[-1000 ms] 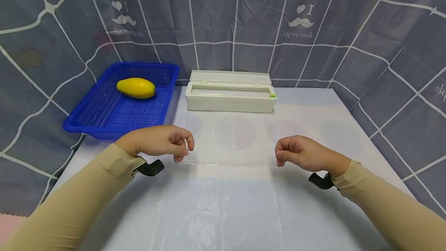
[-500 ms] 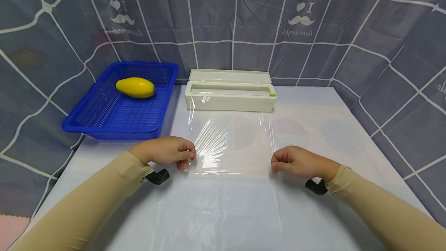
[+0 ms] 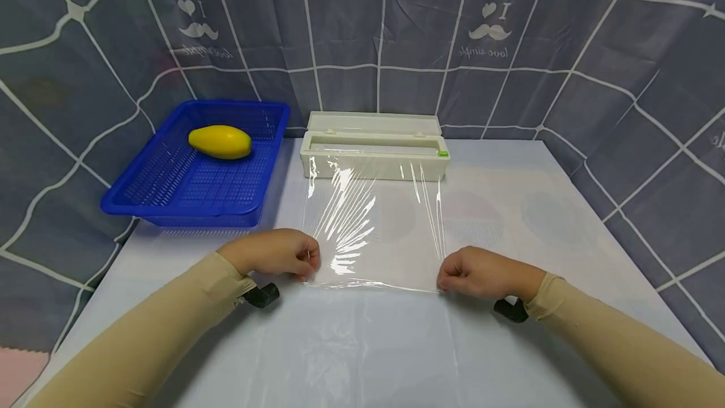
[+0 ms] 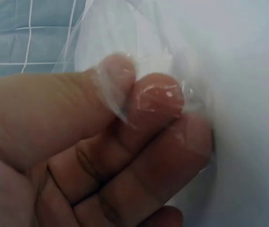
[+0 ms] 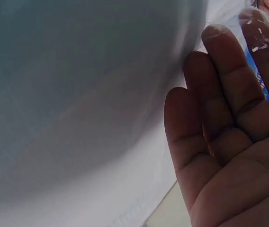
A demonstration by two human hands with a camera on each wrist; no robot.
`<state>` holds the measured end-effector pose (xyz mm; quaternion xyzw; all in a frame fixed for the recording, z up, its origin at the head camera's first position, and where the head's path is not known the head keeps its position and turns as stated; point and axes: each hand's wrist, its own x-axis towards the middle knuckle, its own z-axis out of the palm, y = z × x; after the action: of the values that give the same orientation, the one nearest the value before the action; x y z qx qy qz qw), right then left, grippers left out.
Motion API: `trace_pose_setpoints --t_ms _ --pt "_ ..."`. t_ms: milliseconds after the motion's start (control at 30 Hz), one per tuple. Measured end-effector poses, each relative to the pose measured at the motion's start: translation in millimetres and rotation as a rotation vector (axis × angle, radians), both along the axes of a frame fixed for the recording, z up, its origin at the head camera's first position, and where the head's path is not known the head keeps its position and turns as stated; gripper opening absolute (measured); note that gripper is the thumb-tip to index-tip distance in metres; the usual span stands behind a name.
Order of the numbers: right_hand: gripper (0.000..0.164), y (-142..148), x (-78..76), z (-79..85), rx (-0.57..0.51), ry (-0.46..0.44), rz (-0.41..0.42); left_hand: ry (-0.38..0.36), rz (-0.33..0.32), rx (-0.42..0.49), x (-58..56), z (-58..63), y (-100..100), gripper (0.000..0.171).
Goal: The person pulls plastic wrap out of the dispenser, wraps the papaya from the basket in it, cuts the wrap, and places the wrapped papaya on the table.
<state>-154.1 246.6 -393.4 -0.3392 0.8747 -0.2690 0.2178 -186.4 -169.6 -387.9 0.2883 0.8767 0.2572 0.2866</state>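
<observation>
A clear sheet of cling film (image 3: 391, 219) stretches from the white cling film dispenser (image 3: 374, 165), its lid raised at the back, toward the front of the table. My left hand (image 3: 277, 254) pinches the sheet's near left corner between thumb and fingers; in the left wrist view the film wraps over the fingertips (image 4: 160, 94). At the near right corner my right hand (image 3: 484, 272) pinches the film. In the right wrist view the film clings to a fingertip (image 5: 257, 28), while the other fingers extend loosely. Both hands are low over the table.
A blue plastic basket (image 3: 187, 209) stands at the back left with a yellow papaya-like fruit (image 3: 221, 142) in it. A grey checked curtain (image 3: 345, 36) closes off the back and sides. The white patterned tablecloth (image 3: 527, 232) lies under everything.
Both hands have moved toward the front of the table and lower, drawing the film with them. The film now looks tauter, with bright creases. Basket, fruit and dispenser stay put.
</observation>
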Motion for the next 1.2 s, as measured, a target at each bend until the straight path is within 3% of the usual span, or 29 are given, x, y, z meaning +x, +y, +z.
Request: trace_pose_setpoints --t_ms 167,567,800,1033,1200 --pt "0.016 -0.5 0.9 -1.5 0.016 0.02 0.038 0.032 0.005 -0.053 3.6 -1.1 3.4 0.02" --pt "0.027 -4.6 10.9 7.4 0.09 0.006 0.068 0.115 -0.058 -0.193 15.4 -0.4 6.8 0.036" --pt "0.028 -7.9 16.4 11.9 0.142 0.018 0.064 0.081 -0.05 -0.212 22.1 5.0 5.9 0.042" --pt "0.027 -6.2 18.6 13.8 0.114 0.042 0.059 0.046 -0.079 -0.212 27.4 8.3 4.8 0.035" --pt "0.026 -5.4 19.6 14.7 0.108 0.033 0.043 0.08 -0.11 -0.198 29.2 7.2 3.4 0.032"
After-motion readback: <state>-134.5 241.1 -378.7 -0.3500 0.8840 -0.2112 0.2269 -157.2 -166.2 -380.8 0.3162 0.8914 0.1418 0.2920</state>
